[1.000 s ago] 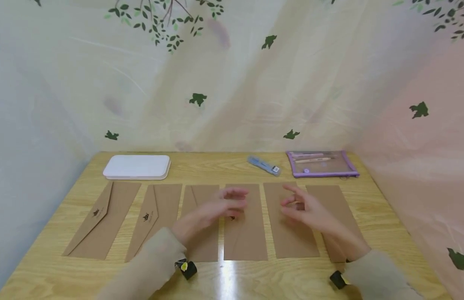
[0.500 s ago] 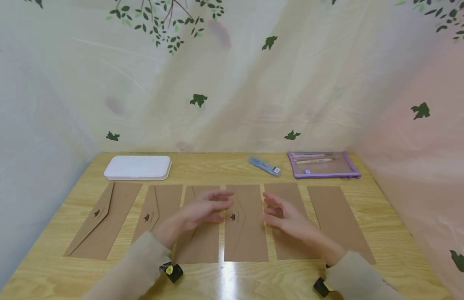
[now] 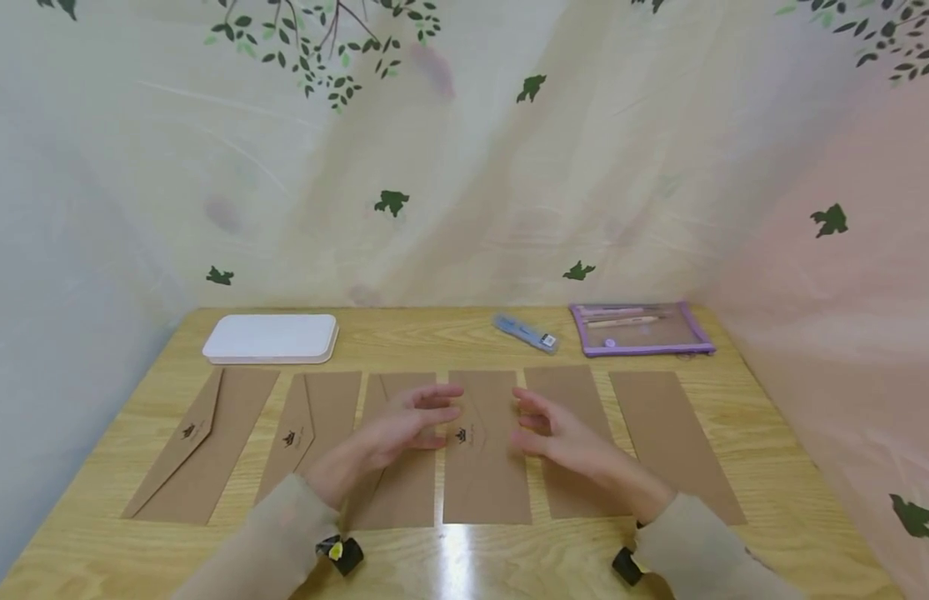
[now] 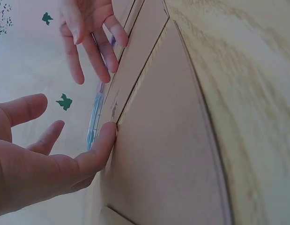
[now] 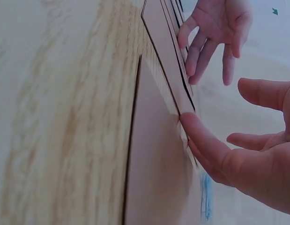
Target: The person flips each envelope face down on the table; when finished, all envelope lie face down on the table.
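Observation:
Several brown kraft envelopes lie in a row across the wooden table point(image 3: 584, 554). My left hand point(image 3: 404, 425), fingers relaxed and apart, is over the third envelope point(image 3: 404, 492) from the left, its fingertips near the left edge of the crown-printed envelope point(image 3: 486, 483). Facing it, my right hand point(image 3: 565, 433) hovers over the fifth envelope point(image 3: 565, 387), fingertips by that crown-printed envelope's right edge. Nothing is held in either hand. In the left wrist view the left hand point(image 4: 55, 154) has its fingers spread; the right wrist view shows the right hand point(image 5: 248, 145) likewise loose.
Behind the row stand a white case point(image 3: 271, 337), a blue clear packet point(image 3: 526, 332) and a purple-edged clear pouch point(image 3: 636, 340) with pens inside. Two more envelopes point(image 3: 187, 467) lie at the left, another point(image 3: 681, 450) at the right. A patterned cloth point(image 3: 464, 167) hangs behind the table.
Both hands have shifted left over the envelopes, the right hand farther, and the crown print is uncovered between them. Over the last half second they have barely moved. The envelopes stay in place.

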Motion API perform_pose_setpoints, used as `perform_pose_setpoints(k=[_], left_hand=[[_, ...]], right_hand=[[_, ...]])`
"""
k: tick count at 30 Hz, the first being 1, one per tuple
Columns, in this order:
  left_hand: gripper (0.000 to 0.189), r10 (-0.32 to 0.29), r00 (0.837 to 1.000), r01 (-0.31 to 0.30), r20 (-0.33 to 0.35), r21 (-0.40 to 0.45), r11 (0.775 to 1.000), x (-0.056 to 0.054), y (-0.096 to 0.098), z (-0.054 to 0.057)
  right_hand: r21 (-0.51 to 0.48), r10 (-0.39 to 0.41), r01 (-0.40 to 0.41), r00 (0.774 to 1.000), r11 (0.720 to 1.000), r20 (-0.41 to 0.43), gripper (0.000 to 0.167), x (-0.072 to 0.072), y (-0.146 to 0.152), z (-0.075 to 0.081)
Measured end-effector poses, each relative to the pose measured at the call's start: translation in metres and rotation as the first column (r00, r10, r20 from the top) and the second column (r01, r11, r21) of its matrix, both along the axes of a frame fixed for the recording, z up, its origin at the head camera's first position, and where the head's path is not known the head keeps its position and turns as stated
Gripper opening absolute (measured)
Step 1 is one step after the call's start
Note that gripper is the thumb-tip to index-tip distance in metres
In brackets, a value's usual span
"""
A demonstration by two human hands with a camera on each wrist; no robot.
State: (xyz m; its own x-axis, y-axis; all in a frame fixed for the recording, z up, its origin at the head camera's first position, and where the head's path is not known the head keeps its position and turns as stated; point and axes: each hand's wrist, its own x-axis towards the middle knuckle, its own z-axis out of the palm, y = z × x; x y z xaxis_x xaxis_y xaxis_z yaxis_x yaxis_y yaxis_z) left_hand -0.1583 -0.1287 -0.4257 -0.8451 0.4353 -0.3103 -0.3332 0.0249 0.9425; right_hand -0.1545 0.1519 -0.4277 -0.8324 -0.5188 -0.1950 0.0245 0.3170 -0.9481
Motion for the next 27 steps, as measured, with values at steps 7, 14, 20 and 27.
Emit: perform_pose_setpoints(k=[7, 14, 20, 27], left_hand=[[0.054, -0.01, 1.0, 0.01, -0.003, -0.011, 1.0, 0.003, -0.001, 0.001], [0.05, 0.027, 1.0, -0.026, 0.011, -0.053, 0.998, 0.0048, 0.0016, 0.0004], [0.051, 0.039, 0.999, -0.038, 0.008, -0.052, 0.998, 0.0071, -0.0003, 0.0001], [0.05, 0.045, 0.998, -0.044, 0.04, -0.023, 0.999, 0.0069, 0.0002, -0.0007]], right_hand=[[-0.123, -0.045, 0.065, 0.986, 0.99, 0.159, 0.072, -0.002, -0.0041, -0.0028], [-0.117, -0.032, 0.054, 0.983, 0.992, 0.182, 0.067, -0.0062, -0.0095, -0.0041], [-0.133, -0.042, 0.075, 0.971, 0.988, 0.236, 0.07, -0.0087, -0.0087, -0.0023], [-0.126, -0.041, 0.074, 0.968, 0.989, 0.248, 0.074, -0.0068, -0.0061, -0.0007]])
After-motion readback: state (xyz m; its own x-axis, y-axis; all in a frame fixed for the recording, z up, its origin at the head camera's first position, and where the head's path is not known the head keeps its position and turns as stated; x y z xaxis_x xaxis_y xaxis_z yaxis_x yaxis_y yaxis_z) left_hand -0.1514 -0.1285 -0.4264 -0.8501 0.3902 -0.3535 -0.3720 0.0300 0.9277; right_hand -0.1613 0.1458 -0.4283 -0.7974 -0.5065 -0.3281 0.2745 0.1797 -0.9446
